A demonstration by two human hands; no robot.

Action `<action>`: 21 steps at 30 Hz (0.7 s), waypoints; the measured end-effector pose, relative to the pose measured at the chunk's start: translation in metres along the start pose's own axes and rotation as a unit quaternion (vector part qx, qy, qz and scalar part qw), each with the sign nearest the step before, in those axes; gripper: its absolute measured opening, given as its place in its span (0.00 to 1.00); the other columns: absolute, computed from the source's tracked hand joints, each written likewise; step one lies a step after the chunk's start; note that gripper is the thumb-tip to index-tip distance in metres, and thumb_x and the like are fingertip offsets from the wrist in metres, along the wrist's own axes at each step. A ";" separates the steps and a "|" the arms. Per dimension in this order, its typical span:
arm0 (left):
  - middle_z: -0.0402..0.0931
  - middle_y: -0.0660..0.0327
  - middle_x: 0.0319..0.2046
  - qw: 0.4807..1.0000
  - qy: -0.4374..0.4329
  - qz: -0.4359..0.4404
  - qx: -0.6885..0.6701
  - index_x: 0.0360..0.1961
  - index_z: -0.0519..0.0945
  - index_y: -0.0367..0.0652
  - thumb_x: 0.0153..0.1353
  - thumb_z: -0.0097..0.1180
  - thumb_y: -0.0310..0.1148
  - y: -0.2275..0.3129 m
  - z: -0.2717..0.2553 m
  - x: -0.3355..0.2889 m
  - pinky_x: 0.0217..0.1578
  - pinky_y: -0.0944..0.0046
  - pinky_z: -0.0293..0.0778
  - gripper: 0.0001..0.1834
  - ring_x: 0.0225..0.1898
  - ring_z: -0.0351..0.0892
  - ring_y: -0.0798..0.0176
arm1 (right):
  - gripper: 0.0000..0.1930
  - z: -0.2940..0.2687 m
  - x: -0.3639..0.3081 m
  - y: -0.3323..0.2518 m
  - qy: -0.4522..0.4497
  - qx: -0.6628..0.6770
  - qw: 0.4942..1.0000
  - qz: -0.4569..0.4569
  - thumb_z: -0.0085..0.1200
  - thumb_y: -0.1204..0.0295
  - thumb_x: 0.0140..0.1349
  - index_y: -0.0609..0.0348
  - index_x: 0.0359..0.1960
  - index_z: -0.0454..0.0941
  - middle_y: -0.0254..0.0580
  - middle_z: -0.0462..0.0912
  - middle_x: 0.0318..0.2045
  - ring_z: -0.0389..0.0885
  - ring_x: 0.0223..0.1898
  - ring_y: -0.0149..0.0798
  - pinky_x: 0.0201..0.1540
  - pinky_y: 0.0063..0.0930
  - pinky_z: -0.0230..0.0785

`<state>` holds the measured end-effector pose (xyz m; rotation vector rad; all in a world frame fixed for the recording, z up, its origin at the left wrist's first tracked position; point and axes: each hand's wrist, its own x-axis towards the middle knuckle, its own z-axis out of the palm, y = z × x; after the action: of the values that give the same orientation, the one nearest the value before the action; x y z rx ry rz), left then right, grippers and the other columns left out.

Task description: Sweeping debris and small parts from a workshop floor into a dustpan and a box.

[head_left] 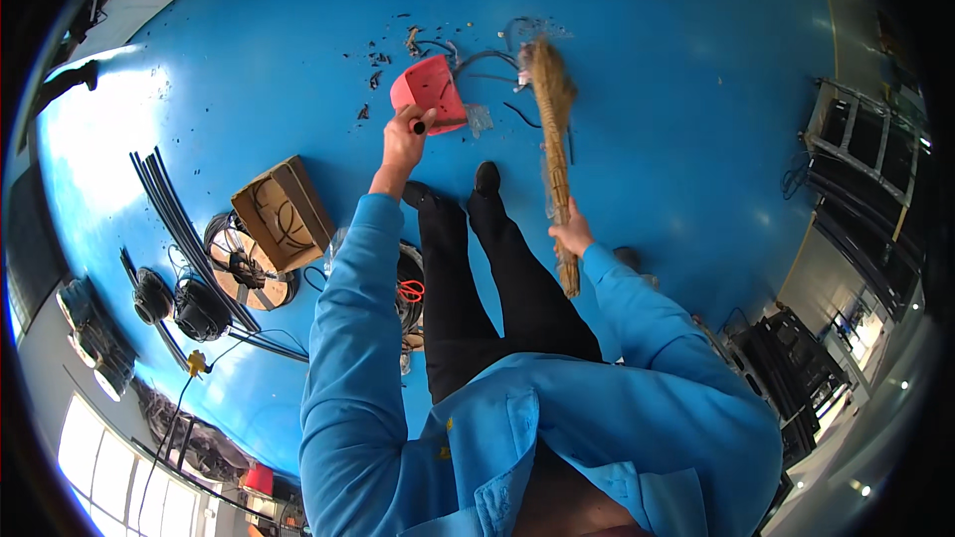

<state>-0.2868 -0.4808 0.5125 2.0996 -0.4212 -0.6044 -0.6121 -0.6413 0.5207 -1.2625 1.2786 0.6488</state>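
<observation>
- The blue floor (676,70) spreads out under everything, shining white on my far left.
- On my right, well apart from my work, stands a metal rack (863,129) with dark panels by it.
- The straw broom (554,154) reaches forward on my right, its bristle end slightly blurred beside the scattered litter; I can't tell whether it touches the floor.
- Long black tubes (171,211) lie in a bundle to my left.
- An open cardboard box (312,204) with black cable inside sits between those tubes and my left arm, partly covering a round reel (261,286).
- The red dustpan (423,88) is in front of my feet, a little to the left, its open side turned toward the broom, a few dark bits in it.
- My left hand (404,137) is closed around the dustpan's handle, the dark round end poking out of my fist.
- My right hand (573,232) grips the broom low on its handle.
- A crumpled clear plastic scrap (479,119) lies just beside the dustpan's edge.
- Small dark crumbs of litter (375,80) dot the floor beyond and left of the dustpan.
</observation>
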 end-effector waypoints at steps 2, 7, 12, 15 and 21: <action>0.69 0.60 0.22 1.000 -0.005 0.015 0.000 0.21 0.72 0.38 0.54 0.57 0.34 0.018 0.028 0.007 0.27 0.62 0.66 0.12 0.22 0.66 0.58 | 0.45 -0.002 -0.005 0.011 -0.020 -0.003 1.000 -0.023 0.51 0.77 0.46 0.53 0.66 0.39 0.49 0.74 0.37 0.72 0.18 0.42 0.21 0.37 0.67; 0.69 0.61 0.21 0.999 0.025 0.033 0.028 0.21 0.72 0.38 0.54 0.58 0.36 0.030 0.041 0.002 0.27 0.63 0.65 0.13 0.22 0.65 0.59 | 0.43 -0.005 -0.052 -0.028 -0.134 0.071 0.988 0.014 0.50 0.79 0.47 0.52 0.66 0.42 0.47 0.73 0.32 0.71 0.16 0.39 0.18 0.33 0.66; 0.66 0.62 0.19 0.998 0.066 0.019 0.017 0.20 0.71 0.38 0.55 0.58 0.38 0.020 0.034 -0.012 0.25 0.66 0.62 0.16 0.21 0.61 0.65 | 0.40 -0.034 -0.082 -0.046 -0.202 0.165 0.965 0.015 0.50 0.83 0.48 0.50 0.65 0.49 0.43 0.74 0.24 0.70 0.14 0.34 0.13 0.27 0.64; 0.66 0.63 0.19 0.994 0.103 -0.025 0.000 0.21 0.71 0.38 0.56 0.57 0.39 0.013 0.021 -0.029 0.25 0.66 0.62 0.16 0.21 0.61 0.65 | 0.40 -0.056 -0.095 -0.052 -0.152 0.121 0.981 -0.001 0.51 0.84 0.46 0.50 0.64 0.51 0.46 0.76 0.27 0.70 0.15 0.34 0.14 0.26 0.64; 0.65 0.63 0.19 0.979 0.170 -0.107 -0.016 0.21 0.71 0.38 0.57 0.56 0.41 0.009 0.021 -0.062 0.24 0.67 0.60 0.17 0.21 0.59 0.66 | 0.44 -0.103 -0.027 -0.065 0.008 -0.166 0.977 -0.130 0.55 0.77 0.40 0.48 0.64 0.52 0.46 0.79 0.33 0.74 0.21 0.40 0.22 0.32 0.67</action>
<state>-0.3499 -0.4684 0.5260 2.1798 0.0081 -0.3569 -0.5941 -0.7464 0.5845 -1.6807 1.0187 0.6802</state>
